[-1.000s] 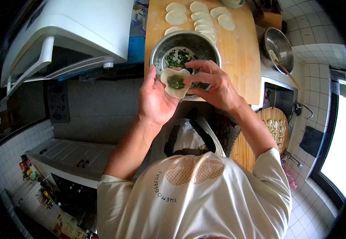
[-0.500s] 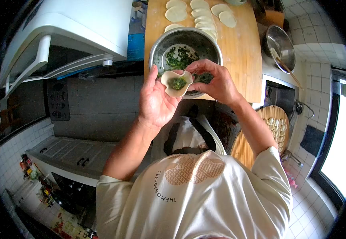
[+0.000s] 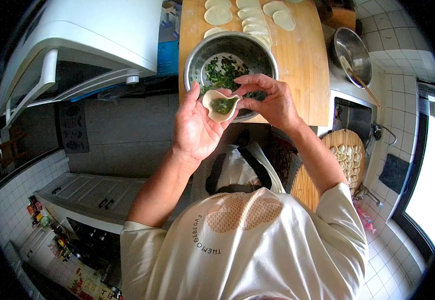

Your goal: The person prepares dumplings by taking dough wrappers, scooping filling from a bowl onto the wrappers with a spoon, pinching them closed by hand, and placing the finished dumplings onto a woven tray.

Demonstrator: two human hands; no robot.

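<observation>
A round dough wrapper (image 3: pixel 210 101) with green filling (image 3: pixel 223 105) in its middle rests on the fingers of my left hand (image 3: pixel 192 125), which cups it from below and the left. With thumb and fingertips, my right hand (image 3: pixel 272 102) pinches the wrapper's right edge, which is drawn to a point there. The rest of the wrapper stands open around the filling. Just beyond both hands is a steel bowl (image 3: pixel 190 57) with chopped green filling spread over its bottom; my hands cover part of its near rim.
Flat wrappers (image 3: pixel 218 15) lie in rows on the wooden board (image 3: pixel 302 60). At the right are a steel bowl (image 3: pixel 355 52) with a wooden-handled utensil, a sink and a woven tray (image 3: pixel 305 187) of shaped dumplings (image 3: pixel 347 160). A white appliance (image 3: pixel 102 30) stands at the left.
The wrapper's right edge has been drawn together into a point between my right fingertips. My left hand keeps holding the wrapper from below. The view has shifted slightly.
</observation>
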